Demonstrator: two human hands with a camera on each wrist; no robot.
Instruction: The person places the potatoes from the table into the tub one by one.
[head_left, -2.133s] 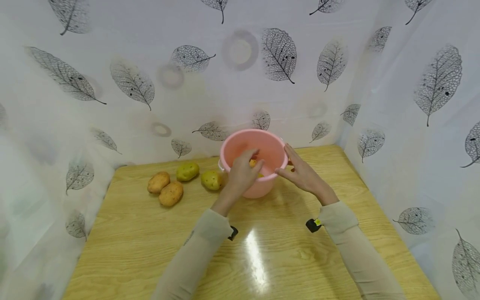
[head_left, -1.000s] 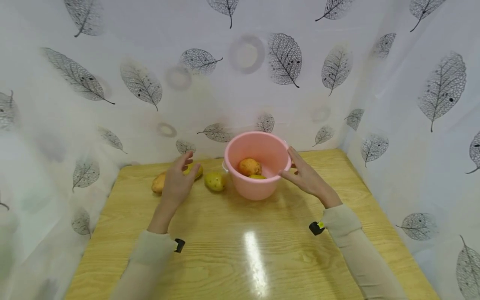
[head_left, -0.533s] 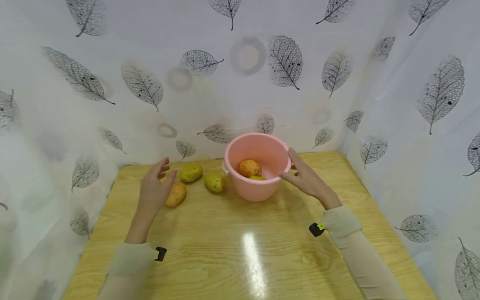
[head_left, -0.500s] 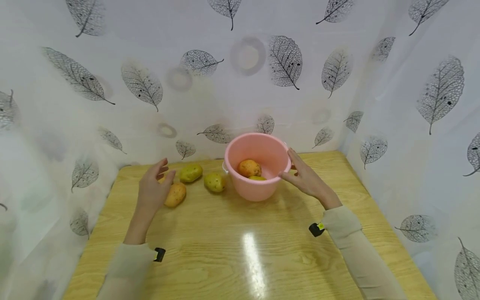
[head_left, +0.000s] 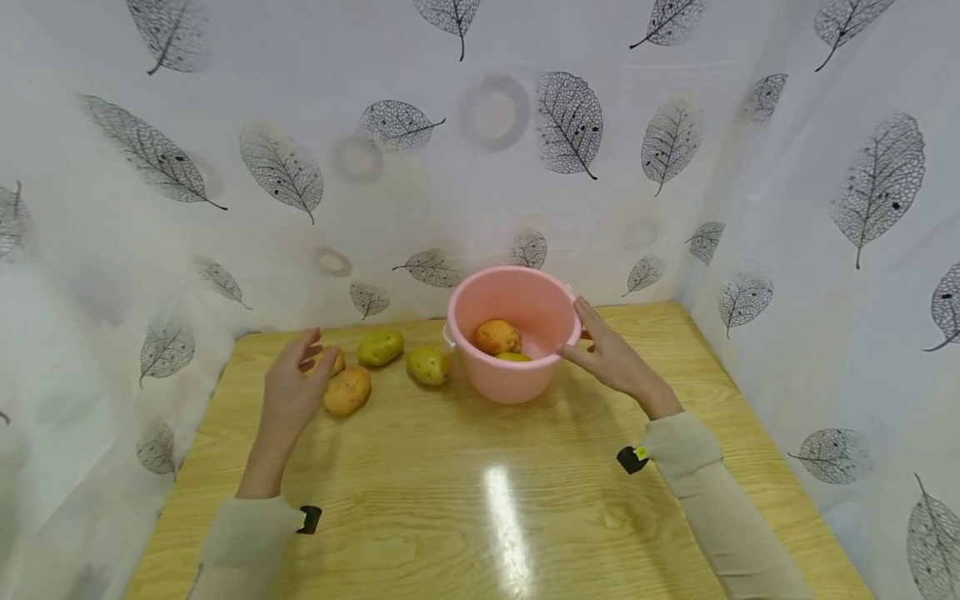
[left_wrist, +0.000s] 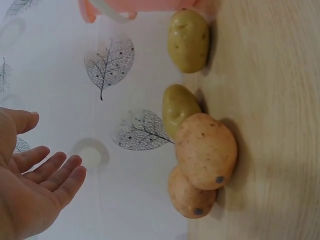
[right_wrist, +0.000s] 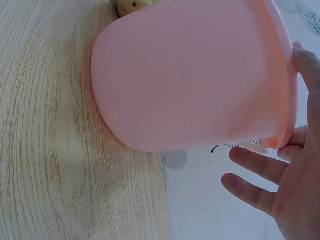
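My left hand point(head_left: 292, 390), fingers loosely spread and holding nothing, hovers beside two brown potatoes at the table's left. In the head view it partly covers the rear brown potato point(head_left: 334, 360); the front brown potato point(head_left: 347, 391) shows whole. To their right lie two greenish potatoes, one farther back point(head_left: 380, 347) and one nearer point(head_left: 428, 366) the pink bucket point(head_left: 512, 385). Inside the bucket are a brown potato point(head_left: 498, 337) and a yellow-green potato point(head_left: 513, 357), mostly hidden by the wall. My right hand point(head_left: 611, 357) touches the bucket's right rim with thumb and index finger, other fingers extended.
The bucket stands upright on a wooden table point(head_left: 420, 492), near its back edge. A white leaf-patterned curtain point(head_left: 495, 200) hangs behind and along both sides. The bucket's white handle point(left_wrist: 110, 11) hangs down on its left side.
My left hand has come out of the bucket and moved left over the potatoes, then slightly farther left. A brown potato in the bucket is now uncovered. My right hand has stayed at the rim.
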